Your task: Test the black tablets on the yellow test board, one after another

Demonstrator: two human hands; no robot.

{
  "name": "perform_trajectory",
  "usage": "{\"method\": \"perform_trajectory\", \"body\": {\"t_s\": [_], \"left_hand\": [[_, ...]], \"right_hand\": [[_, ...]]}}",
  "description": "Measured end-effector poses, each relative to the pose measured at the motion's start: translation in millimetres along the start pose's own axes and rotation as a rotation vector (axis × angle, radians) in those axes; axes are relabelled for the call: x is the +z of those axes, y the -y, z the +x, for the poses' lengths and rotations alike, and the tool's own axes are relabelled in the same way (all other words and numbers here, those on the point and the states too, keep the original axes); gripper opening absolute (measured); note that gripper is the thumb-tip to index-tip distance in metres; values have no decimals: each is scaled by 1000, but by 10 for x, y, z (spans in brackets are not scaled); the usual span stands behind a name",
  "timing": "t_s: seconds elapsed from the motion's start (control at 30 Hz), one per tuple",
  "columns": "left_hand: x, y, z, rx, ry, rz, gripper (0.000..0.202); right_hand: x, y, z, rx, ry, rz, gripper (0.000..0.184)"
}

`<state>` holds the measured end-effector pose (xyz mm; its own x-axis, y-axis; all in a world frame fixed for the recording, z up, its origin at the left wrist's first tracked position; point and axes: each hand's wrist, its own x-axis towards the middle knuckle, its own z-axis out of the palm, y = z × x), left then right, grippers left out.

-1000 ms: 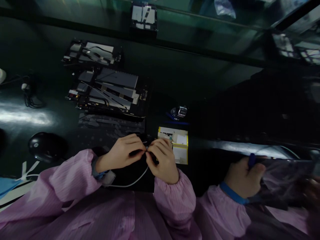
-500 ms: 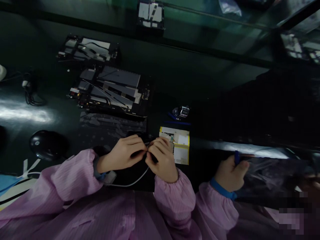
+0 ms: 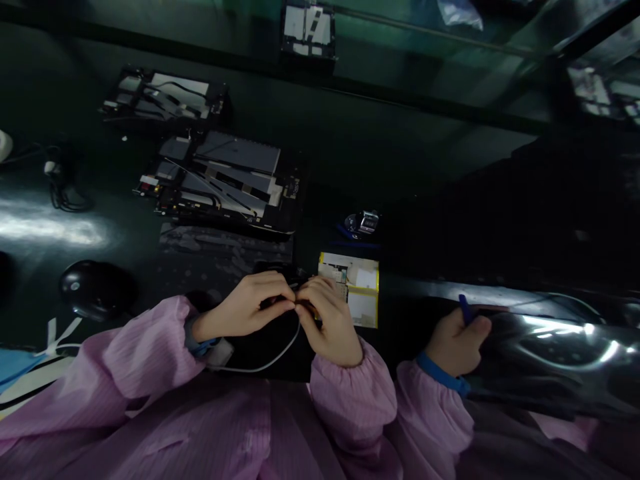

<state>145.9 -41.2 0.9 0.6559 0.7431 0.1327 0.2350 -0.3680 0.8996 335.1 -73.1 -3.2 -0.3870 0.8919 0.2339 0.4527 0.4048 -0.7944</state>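
My left hand [image 3: 247, 308] and my right hand [image 3: 329, 321] meet at the near edge of a dark bench, fingers pinched together on a small dark part [image 3: 294, 302] that I cannot make out. A white cable [image 3: 270, 361] loops from my left wrist strap under both hands. Just right of my right hand lies a yellow-edged flat battery pack [image 3: 359, 288]. Both my sleeves are pink.
Opened tablet-like devices [image 3: 225, 183] [image 3: 160, 100] lie further back, another [image 3: 307, 25] at the far edge. A small metal tool [image 3: 361, 223] sits behind the battery. A black dome [image 3: 93, 288] is at left. A co-worker's hand [image 3: 457, 340] holds a blue pen over a shiny bag [image 3: 555, 353].
My two hands stay pinched together, shifting only slightly. The co-worker's hand has drawn left and down, and the shiny bag has spread out flatter.
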Motion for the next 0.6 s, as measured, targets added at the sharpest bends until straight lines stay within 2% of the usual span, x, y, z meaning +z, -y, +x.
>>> {"method": "perform_trajectory", "body": {"t_s": [0.2, 0.37, 0.6], "left_hand": [[-13, 4, -17, -85, 18, -70, 15], [-41, 24, -6, -136, -10, -102, 18], [3, 47, -4, -72, -13, -46, 15]], "right_hand": [[-14, 11, 0, -15, 5, 36, 6], [-4, 15, -5, -29, -32, 59, 11], [41, 29, 11, 36, -102, -23, 5]]}}
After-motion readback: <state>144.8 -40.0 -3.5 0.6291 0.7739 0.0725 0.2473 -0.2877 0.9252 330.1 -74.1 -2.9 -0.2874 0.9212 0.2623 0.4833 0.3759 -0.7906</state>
